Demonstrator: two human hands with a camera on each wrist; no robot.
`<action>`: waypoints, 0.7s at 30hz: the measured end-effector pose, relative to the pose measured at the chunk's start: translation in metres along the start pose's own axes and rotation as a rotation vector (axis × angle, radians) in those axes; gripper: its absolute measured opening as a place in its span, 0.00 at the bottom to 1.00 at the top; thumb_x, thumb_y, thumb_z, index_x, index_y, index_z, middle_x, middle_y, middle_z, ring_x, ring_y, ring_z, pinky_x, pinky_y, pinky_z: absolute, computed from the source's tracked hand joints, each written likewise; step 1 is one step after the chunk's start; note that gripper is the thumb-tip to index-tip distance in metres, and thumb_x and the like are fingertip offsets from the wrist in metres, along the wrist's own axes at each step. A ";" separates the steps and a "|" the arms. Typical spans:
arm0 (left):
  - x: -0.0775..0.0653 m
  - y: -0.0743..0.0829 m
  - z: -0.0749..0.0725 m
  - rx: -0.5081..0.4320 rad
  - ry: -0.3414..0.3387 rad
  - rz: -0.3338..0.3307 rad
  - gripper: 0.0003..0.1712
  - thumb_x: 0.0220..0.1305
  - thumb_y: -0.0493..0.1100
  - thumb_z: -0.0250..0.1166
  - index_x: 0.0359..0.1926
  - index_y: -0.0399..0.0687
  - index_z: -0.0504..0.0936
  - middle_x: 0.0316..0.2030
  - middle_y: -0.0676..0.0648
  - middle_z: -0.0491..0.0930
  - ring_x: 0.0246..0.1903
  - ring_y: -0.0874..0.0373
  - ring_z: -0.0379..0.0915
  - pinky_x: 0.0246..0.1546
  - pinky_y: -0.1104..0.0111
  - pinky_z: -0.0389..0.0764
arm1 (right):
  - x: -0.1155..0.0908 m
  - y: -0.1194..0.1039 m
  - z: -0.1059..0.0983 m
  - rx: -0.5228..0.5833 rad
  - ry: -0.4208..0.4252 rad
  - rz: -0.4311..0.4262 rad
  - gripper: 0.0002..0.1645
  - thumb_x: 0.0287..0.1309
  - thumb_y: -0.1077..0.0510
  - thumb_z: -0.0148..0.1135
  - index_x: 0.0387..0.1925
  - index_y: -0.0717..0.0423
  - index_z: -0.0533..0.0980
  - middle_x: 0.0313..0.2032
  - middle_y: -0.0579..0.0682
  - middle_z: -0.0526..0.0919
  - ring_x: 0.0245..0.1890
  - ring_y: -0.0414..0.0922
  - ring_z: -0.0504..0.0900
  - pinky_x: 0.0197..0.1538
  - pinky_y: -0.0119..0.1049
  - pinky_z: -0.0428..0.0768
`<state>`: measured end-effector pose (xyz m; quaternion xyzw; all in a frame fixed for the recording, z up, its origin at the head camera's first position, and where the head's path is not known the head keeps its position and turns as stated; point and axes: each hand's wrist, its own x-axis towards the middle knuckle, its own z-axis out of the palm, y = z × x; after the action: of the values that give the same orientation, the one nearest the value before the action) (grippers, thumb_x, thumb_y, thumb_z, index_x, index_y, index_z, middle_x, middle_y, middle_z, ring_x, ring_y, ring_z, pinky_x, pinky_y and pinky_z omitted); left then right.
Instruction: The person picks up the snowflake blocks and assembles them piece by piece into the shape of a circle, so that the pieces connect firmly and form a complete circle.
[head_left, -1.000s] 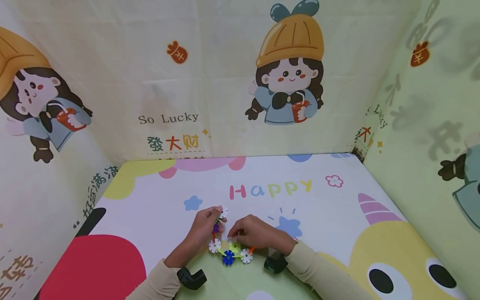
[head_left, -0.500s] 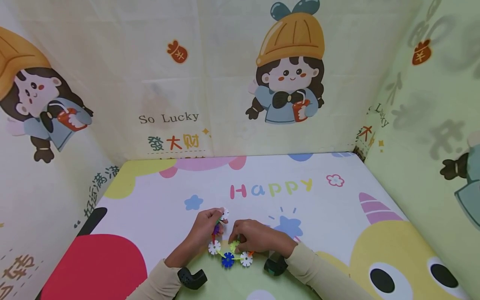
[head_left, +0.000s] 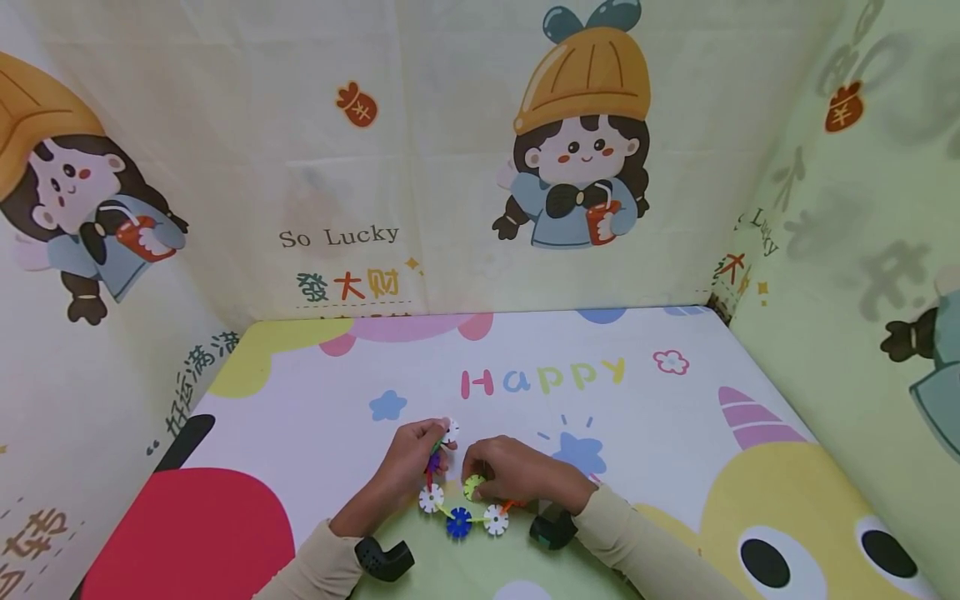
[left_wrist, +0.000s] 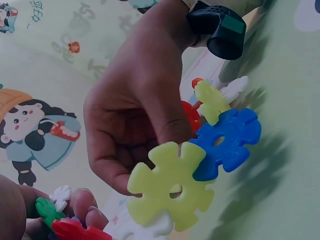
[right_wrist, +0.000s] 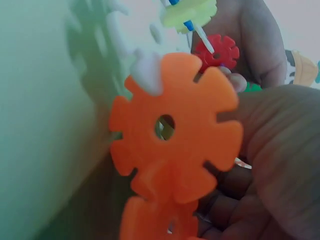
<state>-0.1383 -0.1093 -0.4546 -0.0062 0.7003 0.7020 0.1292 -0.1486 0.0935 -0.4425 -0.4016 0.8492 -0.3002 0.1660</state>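
Flower-shaped plastic discs with slotted rims hang linked in a chain between my hands. Its far end, with a white disc (head_left: 451, 431) and purple, green and red ones, is gripped in my left hand (head_left: 412, 454). The chain runs through a white disc (head_left: 431, 498), a blue disc (head_left: 459, 523) and a second white disc (head_left: 496, 520) to orange discs (right_wrist: 177, 125) under my right hand. My right hand (head_left: 517, 471) pinches a yellow-green disc (head_left: 474, 487) by its edge. In the left wrist view a linked yellow-green disc (left_wrist: 172, 185) partly covers the right fingertips.
The printed table (head_left: 322, 442) lies beneath both hands, and cartoon-patterned cloth walls (head_left: 450, 167) enclose it at the back and sides. A black wrist camera (head_left: 552, 529) sits on the right wrist and another wrist camera (head_left: 385, 558) on the left.
My right hand has shifted slightly right and bent over the yellow-green disc, which now shows more fully. My left hand has barely moved and still grips the chain's far end.
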 end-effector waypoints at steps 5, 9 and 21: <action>-0.001 -0.001 0.002 -0.037 -0.013 -0.015 0.24 0.72 0.49 0.57 0.53 0.29 0.76 0.31 0.41 0.80 0.20 0.61 0.72 0.22 0.71 0.75 | 0.000 0.004 -0.004 0.005 0.053 0.021 0.06 0.59 0.63 0.67 0.36 0.49 0.82 0.33 0.35 0.81 0.33 0.32 0.74 0.40 0.26 0.76; 0.000 -0.002 0.004 -0.085 -0.019 -0.010 0.21 0.72 0.47 0.57 0.52 0.30 0.74 0.31 0.41 0.80 0.21 0.61 0.73 0.24 0.72 0.76 | -0.002 0.006 -0.010 0.038 0.098 0.009 0.07 0.60 0.64 0.65 0.39 0.52 0.84 0.36 0.39 0.84 0.35 0.33 0.77 0.42 0.27 0.77; 0.004 0.000 0.008 -0.093 -0.024 -0.012 0.21 0.72 0.46 0.57 0.51 0.30 0.72 0.30 0.43 0.80 0.23 0.59 0.74 0.27 0.71 0.78 | -0.003 0.011 -0.024 0.110 0.272 0.046 0.06 0.60 0.65 0.66 0.38 0.54 0.84 0.31 0.39 0.84 0.30 0.34 0.79 0.37 0.29 0.79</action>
<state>-0.1409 -0.1006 -0.4548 -0.0079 0.6653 0.7330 0.1415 -0.1650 0.1104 -0.4310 -0.3280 0.8549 -0.3943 0.0779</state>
